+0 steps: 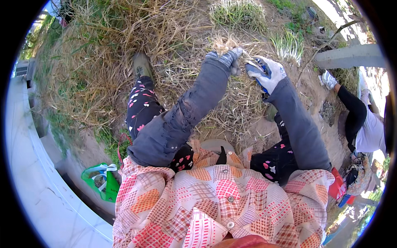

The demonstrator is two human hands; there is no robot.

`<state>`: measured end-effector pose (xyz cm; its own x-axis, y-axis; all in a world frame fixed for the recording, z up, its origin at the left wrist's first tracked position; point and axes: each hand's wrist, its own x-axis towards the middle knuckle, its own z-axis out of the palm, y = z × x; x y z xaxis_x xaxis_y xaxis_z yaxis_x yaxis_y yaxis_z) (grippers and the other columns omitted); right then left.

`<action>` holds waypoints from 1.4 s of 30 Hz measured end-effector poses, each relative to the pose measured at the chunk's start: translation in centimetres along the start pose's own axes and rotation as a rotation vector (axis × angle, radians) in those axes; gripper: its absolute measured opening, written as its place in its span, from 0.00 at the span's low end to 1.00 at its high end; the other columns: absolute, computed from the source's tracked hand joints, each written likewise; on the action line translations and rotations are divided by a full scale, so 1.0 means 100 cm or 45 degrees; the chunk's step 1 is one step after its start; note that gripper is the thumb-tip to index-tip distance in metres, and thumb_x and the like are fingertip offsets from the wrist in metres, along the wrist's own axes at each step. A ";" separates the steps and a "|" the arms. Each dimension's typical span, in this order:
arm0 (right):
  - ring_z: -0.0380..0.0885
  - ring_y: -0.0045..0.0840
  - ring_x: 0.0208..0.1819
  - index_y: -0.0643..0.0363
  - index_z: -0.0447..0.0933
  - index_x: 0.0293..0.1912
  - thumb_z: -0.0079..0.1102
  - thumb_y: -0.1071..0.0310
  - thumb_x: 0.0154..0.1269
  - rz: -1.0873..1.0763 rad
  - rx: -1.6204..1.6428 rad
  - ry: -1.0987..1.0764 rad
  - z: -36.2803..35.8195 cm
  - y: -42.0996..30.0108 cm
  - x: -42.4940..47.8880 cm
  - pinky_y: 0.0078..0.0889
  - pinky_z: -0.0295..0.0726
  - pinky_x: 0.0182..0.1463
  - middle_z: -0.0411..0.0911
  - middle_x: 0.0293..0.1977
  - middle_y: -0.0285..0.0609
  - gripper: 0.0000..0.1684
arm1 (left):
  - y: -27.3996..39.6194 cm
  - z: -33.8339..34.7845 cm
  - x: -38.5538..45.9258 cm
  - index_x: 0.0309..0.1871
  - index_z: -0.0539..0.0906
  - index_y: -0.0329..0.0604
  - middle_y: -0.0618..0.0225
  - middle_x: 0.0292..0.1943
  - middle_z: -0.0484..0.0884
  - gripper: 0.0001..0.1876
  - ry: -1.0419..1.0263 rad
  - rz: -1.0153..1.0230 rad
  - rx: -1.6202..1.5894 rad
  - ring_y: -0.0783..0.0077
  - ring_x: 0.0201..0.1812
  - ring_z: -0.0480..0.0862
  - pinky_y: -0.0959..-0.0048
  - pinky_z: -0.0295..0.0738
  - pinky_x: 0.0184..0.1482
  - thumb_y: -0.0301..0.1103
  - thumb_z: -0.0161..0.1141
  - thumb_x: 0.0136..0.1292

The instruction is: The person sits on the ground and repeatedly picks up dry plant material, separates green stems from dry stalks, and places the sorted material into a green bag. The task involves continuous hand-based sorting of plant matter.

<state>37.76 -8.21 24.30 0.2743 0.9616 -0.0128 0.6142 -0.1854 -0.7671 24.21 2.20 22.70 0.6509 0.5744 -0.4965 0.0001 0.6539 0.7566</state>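
Note:
My left hand (231, 59), in a grey knitted work glove, is closed around a small bunch of plants whose pale, dry roots (224, 46) stick out on its left. Just to the right, my right hand (266, 73) wears a white and blue-grey coated glove and is closed on the pale stalks (252, 62) of the bunch. Something blue shows under its palm, too covered to identify. Dry straw (235, 108) covers the soil below both hands. Beyond them lie a large pile of green and white stalks (238, 14) and a smaller bunch (288, 46).
Dry grass (102, 62) grows at the left, near a white wall or ledge (46, 173). A green bag (107, 186) stands beside me. At the right are a grey post (350, 56), a thin branch (328, 40) and a person (369, 133) in white gloves.

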 end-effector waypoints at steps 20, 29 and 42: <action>0.77 0.40 0.37 0.53 0.73 0.48 0.63 0.56 0.50 -0.177 -0.443 0.048 0.007 0.018 -0.001 0.37 0.75 0.43 0.78 0.35 0.46 0.25 | -0.004 0.003 0.002 0.29 0.79 0.40 0.71 0.18 0.76 0.09 0.108 0.074 0.143 0.79 0.17 0.72 0.80 0.67 0.20 0.35 0.60 0.58; 0.76 0.18 0.29 0.61 0.75 0.42 0.58 0.64 0.57 0.332 0.703 -0.034 0.000 0.036 0.000 0.25 0.76 0.34 0.78 0.30 0.38 0.14 | 0.058 -0.050 -0.006 0.33 0.75 0.41 0.74 0.18 0.73 0.11 0.097 0.668 -0.475 0.79 0.17 0.72 0.78 0.73 0.27 0.40 0.54 0.64; 0.74 0.34 0.38 0.57 0.70 0.51 0.68 0.68 0.30 -0.327 -0.226 -0.113 -0.006 0.037 -0.005 0.29 0.75 0.42 0.71 0.41 0.46 0.40 | 0.039 -0.032 -0.024 0.37 0.79 0.40 0.76 0.18 0.73 0.09 -0.167 0.242 0.202 0.82 0.16 0.70 0.79 0.67 0.20 0.36 0.57 0.61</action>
<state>40.38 -9.48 21.87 0.0331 0.9940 0.1046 0.7768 0.0403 -0.6285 20.18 4.96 25.47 0.7431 0.6040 -0.2880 -0.0192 0.4494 0.8931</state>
